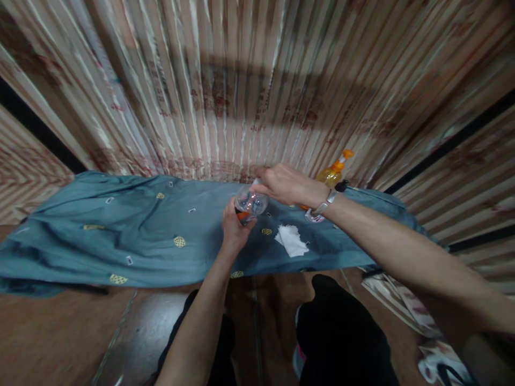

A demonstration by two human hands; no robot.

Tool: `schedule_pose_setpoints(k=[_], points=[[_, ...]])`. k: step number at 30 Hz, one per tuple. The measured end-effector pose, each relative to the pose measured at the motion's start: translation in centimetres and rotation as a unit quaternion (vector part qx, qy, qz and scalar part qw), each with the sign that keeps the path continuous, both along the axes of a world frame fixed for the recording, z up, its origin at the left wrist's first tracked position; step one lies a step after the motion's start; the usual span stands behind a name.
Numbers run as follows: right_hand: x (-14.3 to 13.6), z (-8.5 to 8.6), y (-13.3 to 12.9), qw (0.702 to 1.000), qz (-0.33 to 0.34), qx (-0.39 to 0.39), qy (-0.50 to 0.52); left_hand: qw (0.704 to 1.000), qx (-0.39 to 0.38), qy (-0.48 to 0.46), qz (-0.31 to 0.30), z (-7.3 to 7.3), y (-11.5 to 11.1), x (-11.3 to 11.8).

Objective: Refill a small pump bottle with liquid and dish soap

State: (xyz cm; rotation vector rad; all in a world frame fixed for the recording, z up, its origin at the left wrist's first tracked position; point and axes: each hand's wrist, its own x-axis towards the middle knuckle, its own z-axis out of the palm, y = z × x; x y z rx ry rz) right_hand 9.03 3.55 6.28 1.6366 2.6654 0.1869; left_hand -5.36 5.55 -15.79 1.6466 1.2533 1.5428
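A clear, rounded bottle (252,200) with an orange patch low on its side is held over the cloth-covered surface. My left hand (236,226) wraps round its lower part from the left. At its top, my right hand (277,184) has its fingers closed on a whitish piece, perhaps the cap; the fingers hide most of it. A metal bracelet (325,202) circles my right wrist. Just right of the bottle, a folded white cloth or tissue (292,240) lies flat. Behind my right wrist stands a pump bottle (332,172) with yellow liquid and an orange pump head.
A blue-green cloth (153,241) with yellow pineapple prints covers the long surface. Another clear container (314,216) and a black cap (341,185) show partly beside my right wrist. A pleated curtain (241,91) hangs behind, with dark poles at both sides. My knees are below the front edge.
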Motion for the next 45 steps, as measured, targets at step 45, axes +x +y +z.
schedule_pose_setpoints(k=[45], points=[[2.8,-16.0,-6.5,0.831,-0.049,0.137,0.536,0.981,-0.099,-0.131,-0.099,0.9,-2.4,4.3]])
